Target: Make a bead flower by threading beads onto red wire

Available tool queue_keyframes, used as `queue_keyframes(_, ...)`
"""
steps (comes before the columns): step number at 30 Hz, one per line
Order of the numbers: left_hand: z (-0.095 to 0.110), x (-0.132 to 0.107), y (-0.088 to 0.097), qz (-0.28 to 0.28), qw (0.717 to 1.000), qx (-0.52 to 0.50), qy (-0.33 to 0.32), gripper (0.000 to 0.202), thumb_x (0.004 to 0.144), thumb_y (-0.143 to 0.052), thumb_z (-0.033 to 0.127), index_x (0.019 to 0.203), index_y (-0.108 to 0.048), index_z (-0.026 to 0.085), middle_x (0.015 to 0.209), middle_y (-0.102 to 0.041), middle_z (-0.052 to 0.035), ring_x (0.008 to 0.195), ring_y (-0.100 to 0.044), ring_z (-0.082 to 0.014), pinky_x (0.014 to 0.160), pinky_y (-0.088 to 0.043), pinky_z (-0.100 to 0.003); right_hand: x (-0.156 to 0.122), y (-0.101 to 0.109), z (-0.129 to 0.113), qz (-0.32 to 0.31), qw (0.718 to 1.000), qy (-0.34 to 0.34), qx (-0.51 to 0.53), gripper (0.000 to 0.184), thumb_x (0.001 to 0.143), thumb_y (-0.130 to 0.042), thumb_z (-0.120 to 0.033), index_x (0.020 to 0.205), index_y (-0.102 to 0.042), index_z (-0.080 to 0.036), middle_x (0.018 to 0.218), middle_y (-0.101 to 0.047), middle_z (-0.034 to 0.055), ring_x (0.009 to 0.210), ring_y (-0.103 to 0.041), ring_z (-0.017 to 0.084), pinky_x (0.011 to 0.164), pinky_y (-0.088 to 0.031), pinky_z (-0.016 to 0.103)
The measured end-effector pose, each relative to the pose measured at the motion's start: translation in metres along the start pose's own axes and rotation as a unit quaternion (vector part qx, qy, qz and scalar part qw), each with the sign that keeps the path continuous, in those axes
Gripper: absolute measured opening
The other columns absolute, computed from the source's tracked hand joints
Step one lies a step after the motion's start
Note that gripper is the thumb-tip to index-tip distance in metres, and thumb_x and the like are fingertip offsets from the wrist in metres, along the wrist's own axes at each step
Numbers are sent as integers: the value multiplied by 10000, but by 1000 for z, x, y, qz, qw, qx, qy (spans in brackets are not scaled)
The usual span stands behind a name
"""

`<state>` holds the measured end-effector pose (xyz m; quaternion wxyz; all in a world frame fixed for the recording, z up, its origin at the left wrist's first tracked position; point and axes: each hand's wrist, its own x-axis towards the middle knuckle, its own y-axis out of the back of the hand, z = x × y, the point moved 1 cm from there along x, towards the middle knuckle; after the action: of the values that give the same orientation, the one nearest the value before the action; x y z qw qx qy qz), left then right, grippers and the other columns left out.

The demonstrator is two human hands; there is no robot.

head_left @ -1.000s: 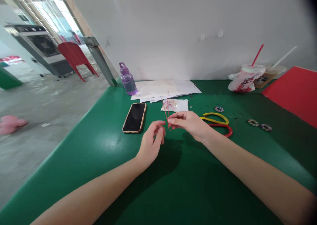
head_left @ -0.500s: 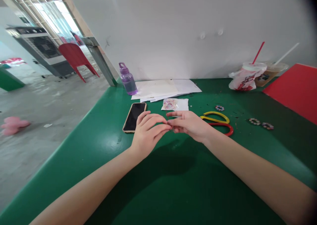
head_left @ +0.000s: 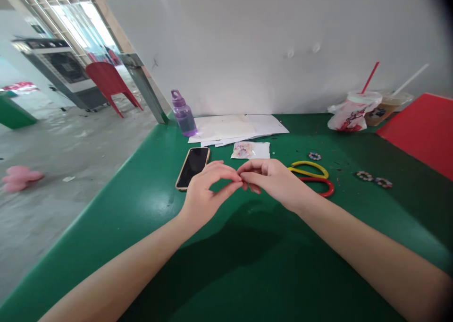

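Above the middle of the green table (head_left: 226,275), my left hand (head_left: 208,190) and my right hand (head_left: 272,180) meet at the fingertips. Each is closed in a pinch, thumb against index finger. What lies between the fingertips is too small and covered to make out. Just beyond my hands lies a small clear packet of pastel beads (head_left: 244,149) with a white part on its right. A phone (head_left: 193,168) rests left of my left hand. Scissors with one yellow and one red handle (head_left: 320,186) lie partly hidden behind my right hand and wrist.
Small beaded rings (head_left: 314,156) lie on the right side. White papers (head_left: 230,127) and a purple bottle (head_left: 184,116) stand along the white partition. Two drink cups (head_left: 356,112) and a red panel (head_left: 421,131) are at the far right. The table's left edge drops to a concrete floor.
The fingers of my right hand have curled in more, and my left fingers have drawn closer into a pinch. My hands stay in nearly the same place; the view shifts slightly.
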<state>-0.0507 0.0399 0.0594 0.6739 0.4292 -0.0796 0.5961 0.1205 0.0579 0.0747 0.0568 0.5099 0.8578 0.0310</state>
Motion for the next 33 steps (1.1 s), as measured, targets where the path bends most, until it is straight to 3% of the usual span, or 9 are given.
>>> queue_keyframes(3,1,1,2,39,983,-95,152,57,793,-646,246,810,-643,192,827,-682,-18,766,-639,-134,744,-527,-274,-4,-1,-5,7,998,36,-55,148,821,-540,-274,877,-643,-184,686,-604,-12,542,-467,63,518,-376,213)
queue_keyframes(5,2,2,3,55,969,-134,198,74,773,-668,252,806,-648,189,823,-682,-11,751,-639,-122,714,-528,-241,-6,-2,-8,18,994,62,-90,141,813,-561,-295,850,-647,-189,697,-612,-11,600,-517,80,557,-408,218)
queue_keyframes(15,-1,1,-1,59,956,-175,227,96,746,-688,269,796,-665,190,800,-694,-18,682,-635,-131,637,-540,-255,-9,-6,-8,30,989,79,-119,153,797,-587,-340,799,-637,-196,711,-620,5,655,-554,122,580,-443,247)
queue_keyframes(28,-4,1,-6,83,934,-242,250,87,740,-695,255,764,-673,175,750,-692,-13,685,-645,-130,690,-546,-282,-5,-4,-7,60,978,125,-155,111,816,-575,-279,794,-653,-203,778,-658,-6,731,-587,124,679,-467,252)
queue_keyframes(33,-4,2,-4,91,928,-250,260,95,752,-685,252,754,-650,163,766,-696,-14,703,-660,-130,728,-538,-284,-7,-5,-7,75,977,120,-161,126,827,-560,-289,783,-637,-200,709,-616,-14,632,-550,103,592,-435,237)
